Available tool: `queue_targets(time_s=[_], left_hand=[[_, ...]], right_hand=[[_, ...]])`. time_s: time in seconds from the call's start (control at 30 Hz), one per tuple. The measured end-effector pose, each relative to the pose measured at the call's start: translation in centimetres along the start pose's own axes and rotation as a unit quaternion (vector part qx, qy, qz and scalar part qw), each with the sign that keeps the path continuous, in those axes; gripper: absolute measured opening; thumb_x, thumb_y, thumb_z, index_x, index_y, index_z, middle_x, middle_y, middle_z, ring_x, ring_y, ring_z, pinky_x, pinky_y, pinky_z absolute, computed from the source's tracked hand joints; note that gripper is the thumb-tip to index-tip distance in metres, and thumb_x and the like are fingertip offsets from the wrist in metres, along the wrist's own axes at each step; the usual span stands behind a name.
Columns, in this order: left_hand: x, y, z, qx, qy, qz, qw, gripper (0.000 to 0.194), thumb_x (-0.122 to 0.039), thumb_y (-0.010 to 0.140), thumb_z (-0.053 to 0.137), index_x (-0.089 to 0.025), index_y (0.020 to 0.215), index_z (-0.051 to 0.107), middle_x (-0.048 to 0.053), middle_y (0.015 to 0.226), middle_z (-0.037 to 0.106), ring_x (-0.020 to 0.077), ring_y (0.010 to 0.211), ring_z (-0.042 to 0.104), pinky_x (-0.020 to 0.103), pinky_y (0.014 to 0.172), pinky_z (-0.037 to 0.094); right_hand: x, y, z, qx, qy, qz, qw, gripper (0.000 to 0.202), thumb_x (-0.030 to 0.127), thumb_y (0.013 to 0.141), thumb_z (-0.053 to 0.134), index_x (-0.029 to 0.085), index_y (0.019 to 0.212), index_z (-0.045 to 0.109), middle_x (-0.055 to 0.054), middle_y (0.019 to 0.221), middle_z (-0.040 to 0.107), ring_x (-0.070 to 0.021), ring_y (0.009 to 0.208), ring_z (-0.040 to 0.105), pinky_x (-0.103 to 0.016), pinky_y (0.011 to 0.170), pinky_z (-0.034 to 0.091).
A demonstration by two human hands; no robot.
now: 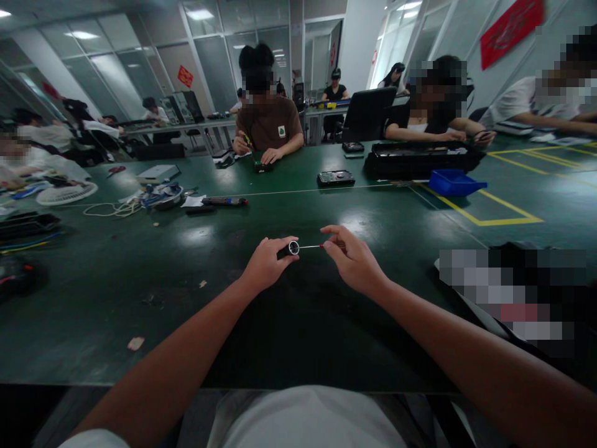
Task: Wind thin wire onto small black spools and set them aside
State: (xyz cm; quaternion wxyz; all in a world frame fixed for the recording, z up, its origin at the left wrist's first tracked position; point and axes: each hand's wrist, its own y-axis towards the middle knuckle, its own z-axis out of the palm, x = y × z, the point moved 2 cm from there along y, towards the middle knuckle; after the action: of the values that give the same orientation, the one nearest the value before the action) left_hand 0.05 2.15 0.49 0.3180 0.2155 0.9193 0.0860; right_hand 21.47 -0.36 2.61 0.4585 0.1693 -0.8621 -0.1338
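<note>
Hands meeting at the centre of the frame above the dark green surface (140,274). The left hand (265,264) is closed around a short black cylindrical part (288,249) with a silver ring at its end, and the right hand (355,264) pinches the handle of a thin screwdriver (321,247) whose shaft is pointed into that ring. The tip is shown at or just inside the opening; whether it is seated cannot be told. The work is judged to be mid-step: tool and part are aligned and held clear of the surface, and nothing finished is seen set down beside them.

Containers: a blue bin (454,183) is placed right of centre, near the yellow floor-tape lines; its contents are not visible. Behind it a long black tray (422,159) is laid, its load too dark to distinguish. A second black tray (28,224) is seen at the left edge. A co-worker in a brown shirt (267,121) is seated at upper centre, with other people along the far side.
</note>
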Motion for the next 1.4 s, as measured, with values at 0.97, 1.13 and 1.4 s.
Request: queue_targets(time_s=[0.97, 1.13, 1.4], left_hand=[[0.56, 0.05, 0.00, -0.005, -0.006, 0.004, 1.000, 0.041, -0.030, 0.087, 0.069, -0.028, 0.128, 0.063, 0.004, 0.122, 0.069, 0.0241, 0.112, 0.062, 0.054, 0.115, 0.029], [0.66, 0.08, 0.19, 0.003, -0.003, 0.011, 1.000, 0.040, -0.030, 0.087, 0.070, -0.028, 0.127, 0.063, 0.004, 0.121, 0.069, 0.0247, 0.112, 0.062, 0.054, 0.113, 0.031], [0.29, 0.03, 0.01, 0.005, -0.001, 0.002, 1.000, 0.040, -0.029, 0.087, 0.069, -0.029, 0.127, 0.063, 0.004, 0.123, 0.069, 0.0238, 0.114, 0.062, 0.054, 0.115, 0.029]], right_hand=[[-0.53, 0.12, 0.46, 0.039, 0.007, 0.026, 0.999, 0.034, 0.039, 0.101, 0.038, 0.020, 0.100, 0.067, -0.003, 0.080, 0.067, -0.0163, 0.064, 0.059, -0.031, 0.061, 0.044], [-0.58, 0.04, 0.35, 0.015, 0.019, 0.008, 1.000, 0.024, 0.033, 0.095, 0.052, 0.021, 0.114, 0.059, -0.003, 0.084, 0.067, -0.0174, 0.068, 0.060, -0.031, 0.064, 0.045], [-1.01, 0.13, 0.62, 0.019, 0.065, 0.030, 0.997, 0.028, 0.042, 0.099, 0.043, 0.021, 0.092, 0.060, 0.001, 0.068, 0.057, -0.0148, 0.061, 0.055, -0.028, 0.058, 0.042]])
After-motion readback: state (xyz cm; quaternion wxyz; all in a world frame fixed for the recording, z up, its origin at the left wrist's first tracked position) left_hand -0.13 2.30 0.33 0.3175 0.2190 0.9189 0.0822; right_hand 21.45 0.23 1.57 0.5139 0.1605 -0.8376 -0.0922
